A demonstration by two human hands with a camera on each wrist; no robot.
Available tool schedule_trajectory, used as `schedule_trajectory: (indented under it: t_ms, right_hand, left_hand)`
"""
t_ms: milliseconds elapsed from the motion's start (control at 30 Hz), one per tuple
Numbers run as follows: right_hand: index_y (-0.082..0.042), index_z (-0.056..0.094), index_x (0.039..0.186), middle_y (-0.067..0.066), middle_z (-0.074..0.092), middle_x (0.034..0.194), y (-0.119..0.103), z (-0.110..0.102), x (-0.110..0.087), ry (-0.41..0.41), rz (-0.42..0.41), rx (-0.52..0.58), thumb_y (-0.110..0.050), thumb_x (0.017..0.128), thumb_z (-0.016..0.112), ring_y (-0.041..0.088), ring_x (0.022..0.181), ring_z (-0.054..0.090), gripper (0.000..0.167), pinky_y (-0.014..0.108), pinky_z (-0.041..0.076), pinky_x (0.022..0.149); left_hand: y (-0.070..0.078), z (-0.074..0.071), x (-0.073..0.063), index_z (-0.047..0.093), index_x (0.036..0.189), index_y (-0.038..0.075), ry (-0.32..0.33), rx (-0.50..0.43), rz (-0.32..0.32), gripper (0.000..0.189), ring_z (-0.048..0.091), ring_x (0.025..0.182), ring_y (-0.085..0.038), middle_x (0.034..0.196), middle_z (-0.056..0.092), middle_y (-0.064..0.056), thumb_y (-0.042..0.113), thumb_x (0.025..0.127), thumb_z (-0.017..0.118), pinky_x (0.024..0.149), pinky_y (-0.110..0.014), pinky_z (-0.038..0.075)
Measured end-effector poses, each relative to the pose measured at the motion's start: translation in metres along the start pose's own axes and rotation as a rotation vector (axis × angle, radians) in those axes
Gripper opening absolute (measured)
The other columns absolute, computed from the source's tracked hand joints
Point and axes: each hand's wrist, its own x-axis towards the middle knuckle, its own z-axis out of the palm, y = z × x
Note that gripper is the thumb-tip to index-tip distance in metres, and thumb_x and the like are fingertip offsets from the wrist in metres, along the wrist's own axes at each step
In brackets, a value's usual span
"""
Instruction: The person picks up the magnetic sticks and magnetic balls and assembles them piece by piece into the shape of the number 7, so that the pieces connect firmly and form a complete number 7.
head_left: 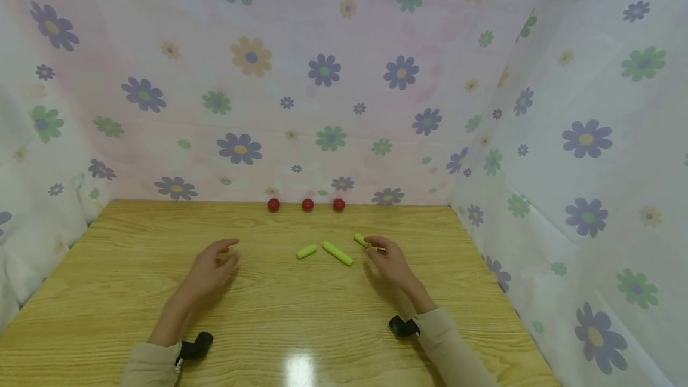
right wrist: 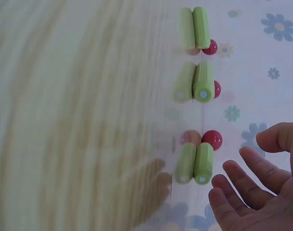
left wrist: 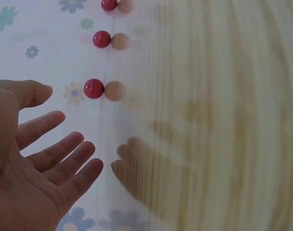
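Note:
Three lime-green ridged sticks lie on the wooden table in the head view: a short left stick (head_left: 306,251), a longer middle stick (head_left: 337,253) and a right stick (head_left: 361,240) partly hidden by fingers. My right hand (head_left: 391,261) hovers beside the right stick with fingers relaxed and holds nothing; in the right wrist view its fingertips are close to the nearest stick (right wrist: 203,163). Over the table's left half my left hand (head_left: 211,269) is held with thumb and fingers apart, holding nothing. Its palm and loosely spread fingers show in the left wrist view.
Three red balls, the left ball (head_left: 273,205), middle ball (head_left: 307,205) and right ball (head_left: 338,205), stand in a row along the table's far edge. Behind them hangs a flowered curtain (head_left: 301,118), which also encloses both sides of the wooden table (head_left: 269,315).

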Motion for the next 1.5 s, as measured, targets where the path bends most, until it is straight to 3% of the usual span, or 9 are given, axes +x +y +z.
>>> schedule_trajectory:
  t_ms: [300,767,1133,1500]
  right_hand:
    - [0.006,0.066,0.125,0.023,0.065,0.128,-0.011,0.024,0.005,0.003,-0.044,0.063,0.002,0.1,0.059,0.039,0.114,0.063,0.026,0.05,0.053,0.1]
    - [0.006,0.064,0.126,0.023,0.064,0.125,-0.034,0.052,0.007,-0.113,-0.114,0.053,-0.002,0.101,0.058,0.038,0.112,0.064,0.027,0.047,0.055,0.096]
    - [0.007,0.063,0.126,0.023,0.065,0.127,-0.042,0.068,0.011,-0.162,-0.131,0.035,-0.002,0.101,0.056,0.036,0.115,0.063,0.028,0.049,0.053,0.099]
    - [0.004,0.059,0.134,0.021,0.059,0.14,-0.042,0.074,0.013,-0.232,-0.126,-0.097,-0.011,0.104,0.055,0.037,0.136,0.051,0.034,0.05,0.046,0.11]
  left_hand:
    - [0.003,0.009,0.004,0.05,0.144,-0.007,-0.035,-0.087,-0.025,0.046,0.055,0.123,-0.054,0.144,0.048,-0.035,0.021,0.108,0.054,0.094,-0.059,0.054]
    - [0.005,0.024,0.017,0.053,0.14,-0.009,-0.007,-0.173,-0.001,0.041,0.059,0.122,-0.045,0.139,0.056,-0.03,0.015,0.108,0.053,0.101,-0.057,0.05]
    - [0.007,0.032,0.023,0.055,0.139,-0.009,-0.004,-0.209,-0.022,0.04,0.059,0.121,-0.044,0.139,0.057,-0.029,0.016,0.107,0.054,0.102,-0.057,0.049]
    - [0.01,0.033,0.025,0.055,0.139,-0.009,-0.013,-0.205,-0.029,0.04,0.06,0.119,-0.043,0.137,0.058,-0.029,0.016,0.108,0.052,0.099,-0.055,0.052]
